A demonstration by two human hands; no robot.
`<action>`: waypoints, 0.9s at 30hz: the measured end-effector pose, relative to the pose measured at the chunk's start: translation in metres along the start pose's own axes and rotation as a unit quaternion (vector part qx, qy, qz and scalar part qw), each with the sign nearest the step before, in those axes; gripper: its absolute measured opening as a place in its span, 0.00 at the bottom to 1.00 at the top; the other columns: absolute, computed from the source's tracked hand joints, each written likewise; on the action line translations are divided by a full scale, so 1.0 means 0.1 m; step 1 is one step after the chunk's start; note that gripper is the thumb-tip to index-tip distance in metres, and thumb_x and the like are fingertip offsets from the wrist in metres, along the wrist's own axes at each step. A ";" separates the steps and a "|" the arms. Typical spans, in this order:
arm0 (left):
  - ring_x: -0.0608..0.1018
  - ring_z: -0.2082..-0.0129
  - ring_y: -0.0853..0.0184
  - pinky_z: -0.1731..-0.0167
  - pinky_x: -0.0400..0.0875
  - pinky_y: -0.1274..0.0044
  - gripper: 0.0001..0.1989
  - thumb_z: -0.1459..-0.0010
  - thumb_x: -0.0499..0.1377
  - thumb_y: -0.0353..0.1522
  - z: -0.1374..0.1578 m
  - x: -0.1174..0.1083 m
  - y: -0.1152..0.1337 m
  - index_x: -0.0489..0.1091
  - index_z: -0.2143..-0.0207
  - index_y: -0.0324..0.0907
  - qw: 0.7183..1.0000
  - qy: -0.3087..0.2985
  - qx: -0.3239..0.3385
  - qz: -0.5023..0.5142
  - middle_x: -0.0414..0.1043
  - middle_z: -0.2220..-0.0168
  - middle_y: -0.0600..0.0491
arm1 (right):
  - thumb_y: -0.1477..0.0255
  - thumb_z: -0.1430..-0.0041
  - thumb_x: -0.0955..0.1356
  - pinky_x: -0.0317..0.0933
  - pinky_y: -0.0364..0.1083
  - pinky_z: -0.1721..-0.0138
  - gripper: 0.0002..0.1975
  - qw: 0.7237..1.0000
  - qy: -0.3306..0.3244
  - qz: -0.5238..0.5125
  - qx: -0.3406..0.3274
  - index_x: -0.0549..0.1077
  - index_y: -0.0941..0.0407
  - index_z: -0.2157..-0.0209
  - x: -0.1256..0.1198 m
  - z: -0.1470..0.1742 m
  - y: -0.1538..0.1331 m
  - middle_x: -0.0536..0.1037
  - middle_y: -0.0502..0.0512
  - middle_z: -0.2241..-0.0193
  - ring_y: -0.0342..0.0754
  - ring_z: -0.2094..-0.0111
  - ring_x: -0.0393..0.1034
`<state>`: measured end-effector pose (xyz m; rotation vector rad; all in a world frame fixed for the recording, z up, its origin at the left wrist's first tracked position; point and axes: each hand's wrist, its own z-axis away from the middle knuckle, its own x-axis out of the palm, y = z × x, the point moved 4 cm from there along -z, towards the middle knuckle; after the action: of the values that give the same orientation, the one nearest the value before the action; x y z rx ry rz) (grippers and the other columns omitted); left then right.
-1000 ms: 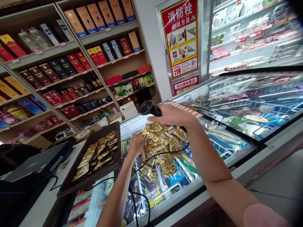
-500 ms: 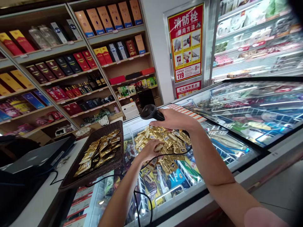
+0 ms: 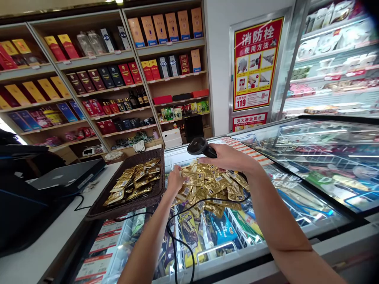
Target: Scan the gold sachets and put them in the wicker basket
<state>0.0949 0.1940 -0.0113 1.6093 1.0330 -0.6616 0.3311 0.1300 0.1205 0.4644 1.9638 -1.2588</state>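
My right hand (image 3: 229, 157) is wrapped round the handle of a black barcode scanner (image 3: 197, 146), its head pointing left above a heap of gold sachets (image 3: 219, 189). The heap lies on the glass top of a chest freezer. At the heap's left side my left hand (image 3: 175, 180) pinches one gold sachet (image 3: 194, 178) by its left end. Left of that hand stands a brown woven basket (image 3: 96, 211) with several more gold sachets (image 3: 134, 179) in it. The scanner's black cable (image 3: 204, 200) runs across the heap and down the front.
A grey and black counter device (image 3: 66, 175) stands on the white counter (image 3: 38, 252) at left. Shelves (image 3: 174, 81) of boxes and bottles line the back wall, beside a red fire-hydrant poster (image 3: 257, 67). Freezer glass (image 3: 325, 146) extends right, with wrapped goods beneath.
My left hand has moved left from the middle of the heap and now has a sachet in its fingers. The right hand still holds the scanner. The camera view has shifted and levelled.
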 end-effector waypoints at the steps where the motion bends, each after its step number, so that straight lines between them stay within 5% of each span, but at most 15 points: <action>1: 0.75 0.63 0.59 0.66 0.62 0.75 0.22 0.54 0.69 0.33 -0.02 -0.04 -0.05 0.67 0.57 0.41 0.999 0.014 -0.010 0.034 0.74 0.65 0.49 | 0.49 0.44 0.67 0.55 0.42 0.80 0.22 1.000 -0.003 -0.010 0.001 0.67 0.55 0.65 0.02 -0.01 0.00 0.72 0.51 0.76 0.44 0.81 0.68; 5: 0.73 0.73 0.67 0.72 0.63 0.79 0.21 0.56 0.69 0.34 -0.12 -0.25 -0.20 0.71 0.58 0.42 0.947 0.085 -0.051 0.304 0.71 0.71 0.55 | 0.50 0.44 0.67 0.56 0.42 0.82 0.21 0.996 -0.007 -0.085 0.013 0.65 0.54 0.66 0.10 -0.03 -0.04 0.70 0.48 0.80 0.43 0.83 0.66; 10: 0.76 0.74 0.70 0.72 0.69 0.80 0.13 0.53 0.68 0.30 -0.16 -0.59 -0.28 0.74 0.63 0.38 0.774 0.128 -0.127 0.608 0.75 0.71 0.53 | 0.51 0.43 0.68 0.56 0.41 0.82 0.20 0.984 -0.008 -0.176 0.010 0.64 0.54 0.68 0.20 -0.06 -0.11 0.69 0.46 0.85 0.42 0.84 0.63; 13: 0.77 0.74 0.70 0.74 0.71 0.80 0.08 0.47 0.63 0.26 -0.13 -0.77 -0.30 0.75 0.63 0.37 0.714 0.139 -0.165 0.666 0.77 0.69 0.51 | 0.51 0.44 0.68 0.56 0.40 0.81 0.21 0.968 -0.026 -0.248 0.004 0.63 0.54 0.70 0.30 -0.10 -0.14 0.68 0.46 0.84 0.40 0.85 0.61; 20: 0.77 0.76 0.72 0.78 0.71 0.83 0.09 0.38 0.55 0.26 -0.07 -0.89 -0.34 0.74 0.59 0.39 0.678 0.146 -0.207 0.690 0.77 0.69 0.52 | 0.50 0.46 0.69 0.55 0.40 0.82 0.23 0.955 -0.117 -0.272 0.000 0.64 0.56 0.74 0.63 -0.16 -0.26 0.67 0.46 0.84 0.38 0.86 0.59; 27: 0.77 0.76 0.73 0.77 0.72 0.82 0.08 0.36 0.54 0.28 -0.07 -0.84 -0.35 0.72 0.59 0.41 0.664 0.138 -0.218 0.702 0.76 0.70 0.54 | 0.47 0.45 0.68 0.53 0.41 0.81 0.25 0.960 -0.125 -0.252 0.007 0.63 0.55 0.73 0.77 -0.18 -0.31 0.66 0.44 0.85 0.38 0.86 0.58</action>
<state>0.0239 0.1782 0.0442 1.5413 -0.1194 0.8579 0.2534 0.1254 0.0865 -0.2044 1.9138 -1.5537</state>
